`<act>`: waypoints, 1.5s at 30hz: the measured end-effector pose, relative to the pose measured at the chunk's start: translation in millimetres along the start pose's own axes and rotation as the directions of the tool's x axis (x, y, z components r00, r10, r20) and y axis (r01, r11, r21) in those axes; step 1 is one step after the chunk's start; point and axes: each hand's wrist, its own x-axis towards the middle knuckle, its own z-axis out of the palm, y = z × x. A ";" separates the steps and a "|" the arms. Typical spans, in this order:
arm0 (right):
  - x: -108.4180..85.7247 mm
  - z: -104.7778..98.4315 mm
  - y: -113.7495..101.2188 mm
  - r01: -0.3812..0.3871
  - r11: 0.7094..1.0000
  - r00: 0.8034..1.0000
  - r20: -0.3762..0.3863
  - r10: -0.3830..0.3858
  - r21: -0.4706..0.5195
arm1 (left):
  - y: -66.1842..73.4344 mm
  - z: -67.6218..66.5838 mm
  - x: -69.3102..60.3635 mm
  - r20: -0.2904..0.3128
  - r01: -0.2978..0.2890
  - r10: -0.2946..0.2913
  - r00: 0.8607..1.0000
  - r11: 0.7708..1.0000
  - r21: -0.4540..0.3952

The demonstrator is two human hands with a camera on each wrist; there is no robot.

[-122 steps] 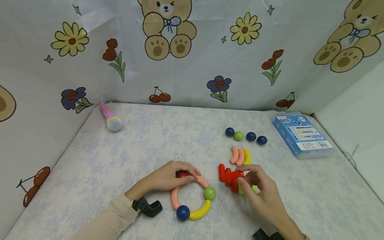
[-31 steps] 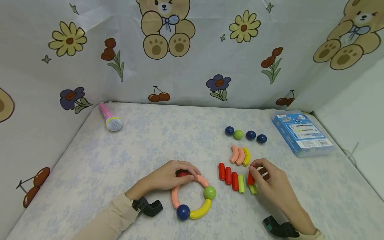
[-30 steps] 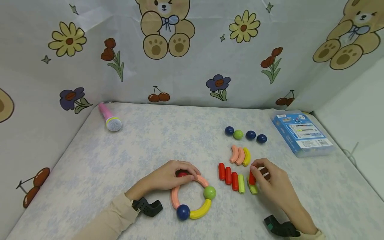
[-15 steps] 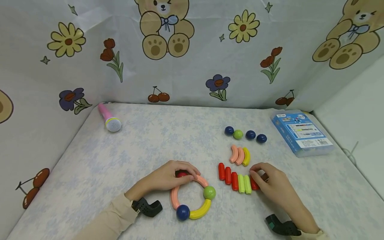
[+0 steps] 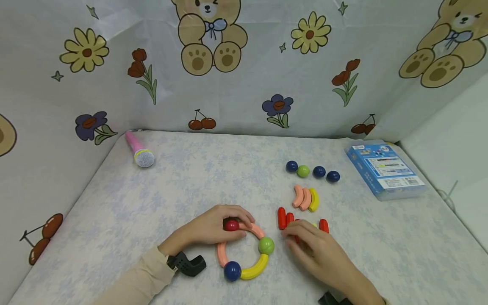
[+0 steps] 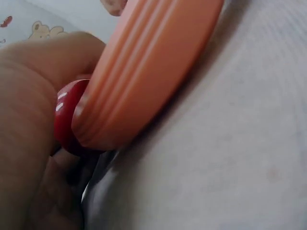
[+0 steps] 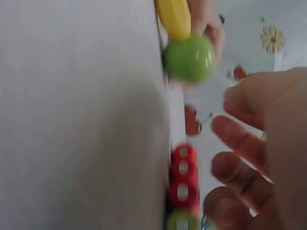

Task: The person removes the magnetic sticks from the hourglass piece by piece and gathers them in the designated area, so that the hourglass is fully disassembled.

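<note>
In the head view, a toy ring lies on the table, made of pink curved rods [image 5: 222,254], a yellow curved rod [image 5: 254,267], a blue ball [image 5: 232,271], a green ball [image 5: 266,245] and a red ball [image 5: 231,225]. My left hand [image 5: 209,224] curls its thumb and fingers round the red ball at the ring's far left. My right hand [image 5: 324,254] hovers, fingers spread and holding nothing, over a row of short straight rods. Red rods [image 5: 281,218] show at its left and another red rod [image 5: 323,225] at its right. Light green rods are mostly hidden beneath the hand.
Behind the row lie two pink curved rods and a yellow curved rod [image 5: 314,200]. Farther back sit several loose balls, blue [image 5: 319,172] and green [image 5: 303,171]. A blue box [image 5: 385,171] stands at the back right, a pink toy microphone [image 5: 140,149] at the back left.
My right hand has set a red rod down at the row's right end, let go and moved left. The left thumb has shifted slightly, showing more of the red ball.
</note>
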 end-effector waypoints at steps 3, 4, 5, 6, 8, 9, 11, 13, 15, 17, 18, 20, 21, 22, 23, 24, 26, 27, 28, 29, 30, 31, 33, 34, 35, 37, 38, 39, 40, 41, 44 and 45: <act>-1.9 7.5 -12.6 0.016 0.999 0.995 0.103 -0.019 0.029 | 0.1 -0.3 0.2 -0.002 -0.025 0.025 1.000 1.000 0.000; -2.4 9.4 -15.5 0.007 0.999 0.990 0.139 -0.012 0.033 | 0.0 -0.4 0.1 -0.003 -0.031 0.031 1.000 1.000 -0.003; -2.6 11.0 -17.9 0.000 0.999 0.985 0.174 -0.006 0.037 | 0.1 -0.7 -0.1 -0.005 -0.033 0.033 0.999 0.999 -0.008; -3.0 12.4 -19.7 -0.006 0.999 0.979 0.203 -0.003 0.044 | 0.1 -0.8 -0.2 -0.006 -0.038 0.038 0.999 0.999 -0.012; -3.3 14.6 -22.3 -0.015 0.999 0.967 0.256 0.003 0.043 | -0.4 -1.0 -0.3 -0.009 -0.048 0.048 0.999 0.999 -0.017; -3.5 15.7 -23.2 -0.015 0.999 0.961 0.278 0.004 0.038 | -0.6 -1.0 -0.4 -0.012 -0.056 0.056 0.998 0.998 -0.020; -3.1 17.4 -25.2 -0.024 0.999 0.945 0.327 0.011 0.037 | -1.4 -0.8 -0.2 -0.016 -0.064 0.064 0.998 0.998 -0.023; -1.9 18.6 -27.9 -0.059 0.998 0.922 0.384 0.042 0.031 | -2.3 -0.3 0.0 -0.021 -0.078 0.077 0.997 0.997 -0.022; -0.4 19.3 -30.6 -0.095 0.995 0.902 0.425 0.076 0.025 | -3.2 0.5 0.4 -0.026 -0.085 0.085 0.996 0.996 -0.023; 1.1 19.8 -33.2 -0.126 0.992 0.891 0.443 0.102 0.025 | -3.9 1.1 0.2 -0.031 -0.090 0.089 0.995 0.996 -0.017; 1.0 20.2 -34.0 -0.129 0.991 0.893 0.438 0.106 0.023 | -4.2 1.4 0.1 -0.033 -0.095 0.095 0.995 0.995 -0.015; 0.4 20.7 -34.7 -0.122 0.992 0.903 0.417 0.098 0.032 | -4.6 2.0 0.1 -0.037 -0.097 0.097 0.995 0.995 -0.008; 0.1 20.9 -34.6 -0.117 0.993 0.908 0.408 0.093 0.035 | -4.6 2.3 0.1 -0.040 -0.099 0.099 0.994 0.995 0.000; -0.3 21.4 -34.7 -0.115 0.993 0.912 0.400 0.091 0.037 | -4.4 2.4 0.1 -0.043 -0.094 0.094 0.995 0.996 0.002; -0.6 21.6 -34.6 -0.113 0.993 0.913 0.398 0.088 0.039 | -4.1 2.6 0.1 -0.049 -0.090 0.090 0.995 0.996 0.007; -0.7 21.9 -34.6 -0.113 0.993 0.914 0.397 0.088 0.041 | -3.9 2.6 0.1 -0.053 -0.084 0.084 0.995 0.996 0.009; -0.9 22.1 -34.6 -0.114 0.992 0.914 0.396 0.088 0.044 | -3.0 2.7 0.1 -0.061 -0.072 0.072 0.996 0.997 0.012; -0.9 22.1 -34.5 -0.116 0.992 0.914 0.397 0.089 0.045 | -2.4 2.7 0.0 -0.064 -0.068 0.068 0.996 0.998 0.011; -1.1 22.2 -34.4 -0.119 0.992 0.914 0.395 0.091 0.048 | -1.7 2.6 0.1 -0.063 -0.065 0.065 0.996 0.998 0.007; -1.4 22.0 -34.4 -0.117 0.992 0.916 0.392 0.089 0.049 | -1.1 2.6 0.1 -0.061 -0.069 0.069 0.996 0.998 0.008; -1.7 21.8 -34.4 -0.113 0.992 0.919 0.384 0.086 0.049 | -0.4 2.6 0.1 -0.057 -0.072 0.072 0.996 0.997 0.006; -1.6 21.6 -34.3 -0.111 0.993 0.921 0.380 0.084 0.050 | -0.1 2.6 0.0 -0.053 -0.075 0.075 0.996 0.997 0.005; -1.6 20.8 -34.0 -0.110 0.993 0.923 0.376 0.085 0.046 | 0.4 2.4 -0.2 -0.043 -0.079 0.079 0.996 0.997 0.003; -1.5 20.5 -34.0 -0.112 0.993 0.923 0.376 0.088 0.043 | 0.4 2.3 -0.3 -0.038 -0.081 0.081 0.996 0.997 0.000; -1.3 20.1 -34.0 -0.114 0.993 0.922 0.378 0.090 0.042 | 0.3 2.1 -0.4 -0.033 -0.081 0.080 0.996 0.997 -0.002; -0.4 19.4 -33.9 -0.130 0.991 0.916 0.387 0.107 0.035 | -0.3 1.8 -0.6 -0.027 -0.076 0.076 0.997 0.997 -0.002; -0.1 19.2 -34.0 -0.138 0.990 0.914 0.390 0.116 0.030 | -0.6 1.7 -0.6 -0.025 -0.077 0.077 0.997 0.997 -0.001; 0.1 19.2 -34.1 -0.145 0.989 0.912 0.391 0.123 0.028 | -0.9 1.6 -0.6 -0.023 -0.079 0.079 0.997 0.997 0.002; 0.1 19.3 -34.1 -0.150 0.988 0.912 0.390 0.128 0.026 | -1.2 1.5 -0.6 -0.021 -0.081 0.081 0.996 0.997 0.004; 0.1 19.6 -34.2 -0.152 0.988 0.913 0.385 0.132 0.022 | -1.5 1.3 -0.6 -0.020 -0.084 0.084 0.996 0.996 0.006; -1.0 21.5 -33.5 -0.129 0.992 0.933 0.340 0.121 0.001 | -2.4 1.3 -0.7 -0.017 -0.091 0.091 0.996 0.996 0.008; -1.5 22.3 -33.1 -0.118 0.993 0.941 0.318 0.113 -0.005 | -2.3 1.2 -0.7 -0.017 -0.091 0.091 0.996 0.996 0.009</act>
